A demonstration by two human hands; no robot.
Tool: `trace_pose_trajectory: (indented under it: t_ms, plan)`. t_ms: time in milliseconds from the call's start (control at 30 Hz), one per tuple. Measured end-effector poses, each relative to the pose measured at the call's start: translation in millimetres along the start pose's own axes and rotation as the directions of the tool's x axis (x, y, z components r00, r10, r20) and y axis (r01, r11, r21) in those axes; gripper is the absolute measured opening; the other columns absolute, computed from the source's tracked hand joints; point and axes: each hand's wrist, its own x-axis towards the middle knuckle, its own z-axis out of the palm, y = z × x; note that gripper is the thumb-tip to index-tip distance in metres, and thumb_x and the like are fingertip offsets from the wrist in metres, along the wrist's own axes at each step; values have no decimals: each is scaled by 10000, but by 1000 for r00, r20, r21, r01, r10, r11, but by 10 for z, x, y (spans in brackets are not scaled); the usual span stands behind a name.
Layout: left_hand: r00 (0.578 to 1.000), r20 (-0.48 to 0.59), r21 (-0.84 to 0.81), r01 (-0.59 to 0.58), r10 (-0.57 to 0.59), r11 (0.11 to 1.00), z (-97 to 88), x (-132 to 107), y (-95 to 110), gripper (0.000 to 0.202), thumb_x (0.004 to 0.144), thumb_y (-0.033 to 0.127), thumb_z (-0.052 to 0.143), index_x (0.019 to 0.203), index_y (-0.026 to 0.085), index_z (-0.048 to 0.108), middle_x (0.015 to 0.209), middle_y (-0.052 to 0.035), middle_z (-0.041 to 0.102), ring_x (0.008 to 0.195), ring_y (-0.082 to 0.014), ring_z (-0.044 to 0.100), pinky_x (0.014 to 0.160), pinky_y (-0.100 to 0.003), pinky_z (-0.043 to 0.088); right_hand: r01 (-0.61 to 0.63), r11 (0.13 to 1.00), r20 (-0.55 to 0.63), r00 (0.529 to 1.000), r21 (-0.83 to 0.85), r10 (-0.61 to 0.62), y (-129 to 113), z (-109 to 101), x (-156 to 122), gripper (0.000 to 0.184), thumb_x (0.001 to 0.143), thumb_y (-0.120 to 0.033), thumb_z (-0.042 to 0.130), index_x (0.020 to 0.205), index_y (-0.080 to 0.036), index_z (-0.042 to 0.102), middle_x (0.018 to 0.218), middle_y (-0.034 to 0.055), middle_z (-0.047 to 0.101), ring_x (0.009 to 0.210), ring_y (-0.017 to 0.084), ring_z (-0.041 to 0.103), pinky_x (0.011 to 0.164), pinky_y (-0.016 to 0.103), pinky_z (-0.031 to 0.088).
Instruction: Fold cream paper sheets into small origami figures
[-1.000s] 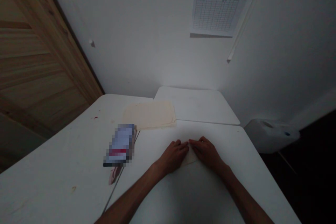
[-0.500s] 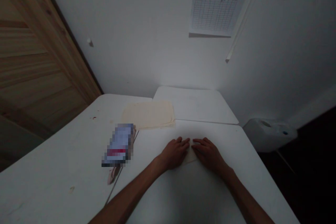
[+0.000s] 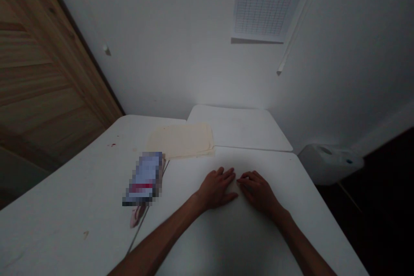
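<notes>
Both bare forearms come in from the bottom edge and meet over the near table (image 3: 226, 241), a white top. The left hand (image 3: 216, 188) lies palm down and flat on it, released, fingers stretched forward and a little spread, thumb out to the side. It grips nothing. The right hand (image 3: 258, 190) sits just beside it, knuckles raised and fingers half curled, the tips pressed down close to the left fingertips. The two hands almost touch. Whether the right fingers pinch anything, or whether something thin lies under either palm, cannot be told in the dim light.

To the left of the hands, near but apart, a blurred box (image 3: 144, 179) lies on the table, with a pink scrap (image 3: 136, 217) poking out below it along a seam in the top. Farther back a cream cloth (image 3: 179, 140) lies flat, its far edge reaching toward a second table (image 3: 241, 128), also white, which butts against the wall. Off the right edge of the table stands a white tub (image 3: 330, 163). A wooden door (image 3: 39, 73) fills the left side, and a gridded sheet (image 3: 263, 8) hangs high on the wall.
</notes>
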Motion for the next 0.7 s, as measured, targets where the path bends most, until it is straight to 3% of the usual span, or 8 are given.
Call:
trace_pose_trajectory:
  t_ms: [367, 700]
  plan:
    - [1000, -5, -9, 1, -1, 1000, 59, -18, -1, 642, 849, 570, 490, 1365, 195, 420, 1448, -96, 416, 1207, -318, 446, 932, -438, 416, 14, 987, 71, 997, -158, -3, -42, -17, 42, 264, 897, -213, 509, 1134, -250, 621, 972, 74, 586, 870, 197, 545, 805, 334, 442]
    - [1000, 12, 22, -9, 9, 1000, 32, -7, 5, 642, 861, 574, 464, 1364, 177, 424, 1454, -97, 408, 1196, -323, 449, 918, -428, 423, 65, 969, 162, 986, -239, -26, -109, -115, -42, 228, 894, -182, 509, 1058, -251, 652, 897, 62, 576, 831, 202, 503, 761, 336, 400]
